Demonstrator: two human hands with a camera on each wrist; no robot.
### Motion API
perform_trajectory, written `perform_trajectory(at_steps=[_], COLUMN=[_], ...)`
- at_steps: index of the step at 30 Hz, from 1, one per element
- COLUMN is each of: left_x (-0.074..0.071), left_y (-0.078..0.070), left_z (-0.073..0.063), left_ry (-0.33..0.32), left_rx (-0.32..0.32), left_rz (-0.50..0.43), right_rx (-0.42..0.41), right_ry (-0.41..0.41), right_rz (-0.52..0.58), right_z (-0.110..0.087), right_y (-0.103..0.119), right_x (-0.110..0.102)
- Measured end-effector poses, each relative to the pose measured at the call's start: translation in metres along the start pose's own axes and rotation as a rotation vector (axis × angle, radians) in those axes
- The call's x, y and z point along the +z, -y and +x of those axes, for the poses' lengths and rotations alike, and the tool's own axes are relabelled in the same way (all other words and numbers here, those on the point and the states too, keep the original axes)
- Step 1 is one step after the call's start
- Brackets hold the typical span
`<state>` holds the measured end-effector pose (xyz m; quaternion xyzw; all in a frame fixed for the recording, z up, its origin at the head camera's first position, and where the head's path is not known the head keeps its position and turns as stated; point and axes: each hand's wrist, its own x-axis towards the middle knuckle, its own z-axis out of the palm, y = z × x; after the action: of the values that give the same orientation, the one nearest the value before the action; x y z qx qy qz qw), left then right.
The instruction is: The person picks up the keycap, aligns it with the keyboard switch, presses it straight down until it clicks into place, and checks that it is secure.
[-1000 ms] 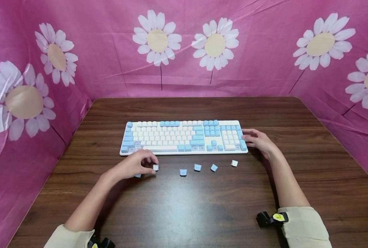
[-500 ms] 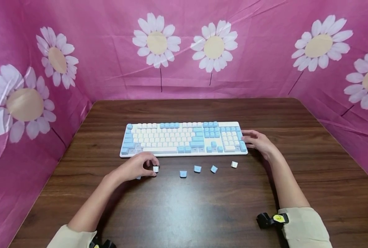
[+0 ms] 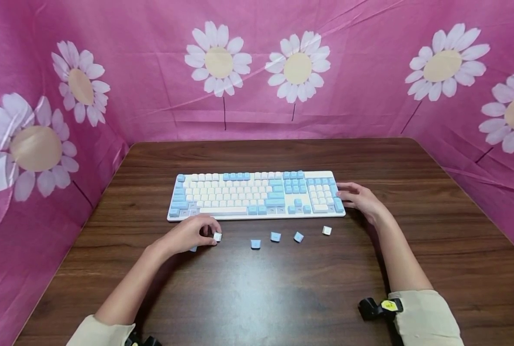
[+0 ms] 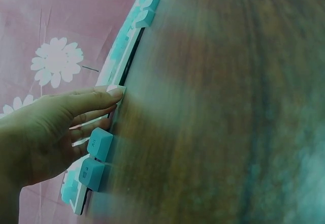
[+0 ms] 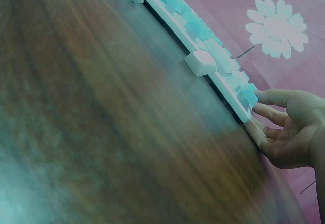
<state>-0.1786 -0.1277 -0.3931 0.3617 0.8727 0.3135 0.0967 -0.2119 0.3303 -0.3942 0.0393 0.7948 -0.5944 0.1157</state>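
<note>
My left hand [image 3: 192,234] pinches a small white keycap [image 3: 217,237] between thumb and fingers, just in front of the keyboard [image 3: 257,196]. The thumb lies against that keycap [image 4: 117,90] in the left wrist view. Below it stand two blue keycaps, one marked Alt [image 4: 99,144] and another with a symbol [image 4: 92,173]; in the head view a blue keycap [image 3: 194,249] peeks out from under the hand. My right hand [image 3: 362,199] rests its fingertips at the keyboard's right end. Its thumb reaches the blue corner key [image 5: 249,96] in the right wrist view.
Three loose blue keycaps, the left [image 3: 256,244], middle [image 3: 276,237] and right [image 3: 298,237], lie in a row before the keyboard. A white keycap [image 3: 327,230] lies farther right. Flowered pink cloth [image 3: 257,110] surrounds the brown table [image 3: 257,298].
My left thumb and fingers have closed in on the white keycap, which now tilts slightly. The head view has shifted a little. My right hand stays at the keyboard's end.
</note>
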Motion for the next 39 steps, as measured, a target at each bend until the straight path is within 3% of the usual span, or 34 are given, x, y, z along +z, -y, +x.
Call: perform_trajectory(at_steps=[13,25,39], left_x=[-0.0006,-0.0003,-0.0091], left_y=[-0.0011,-0.0011,-0.0021], left_z=[-0.0006,0.0009,0.0015], left_ry=[0.021,0.025,0.013], left_rx=[-0.042,-0.02,-0.081], left_rz=[-0.02,-0.032,-0.036], right_rx=[0.012,0.018,0.006], right_ry=[0.013,0.007,0.007], right_rz=[-0.012,-0.023,-0.018], right_z=[0.0005,0.0016,0.0015], right_y=[0.0003,-0.0003,-0.0009], right_x=[-0.0005,-0.0007,-0.0009])
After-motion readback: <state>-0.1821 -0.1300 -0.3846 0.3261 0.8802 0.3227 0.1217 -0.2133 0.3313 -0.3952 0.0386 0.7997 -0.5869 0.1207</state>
